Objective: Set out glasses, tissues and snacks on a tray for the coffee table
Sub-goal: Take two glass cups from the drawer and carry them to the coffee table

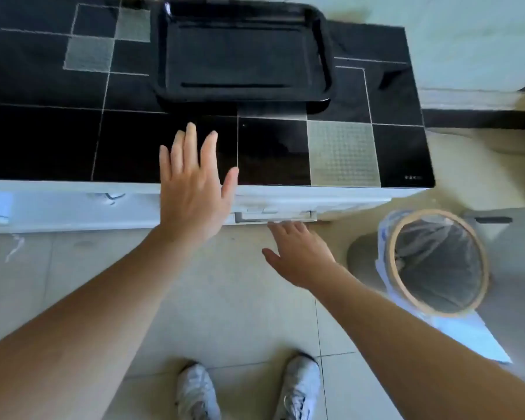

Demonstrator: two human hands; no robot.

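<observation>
Fingers [191, 137] of the left hand [191, 189] spread wide and straight, holding nothing, hovering at the front edge of the glossy black tiled worktop [43, 140] in mid-frame, perhaps for balance. Right hand [300, 253], lower and right of centre, also empty, its fingers straight and reaching just below the grey metal drawer handle [275, 218] on the white cabinet front [73, 207], probably to pull it for supplies. Empty black rectangular plastic tray [240, 56] lying flat at upper centre, well apart from both hands. No glasses, tissues or snacks visible. Wood-rimmed lined waste bin [437, 262] on the floor at right.
</observation>
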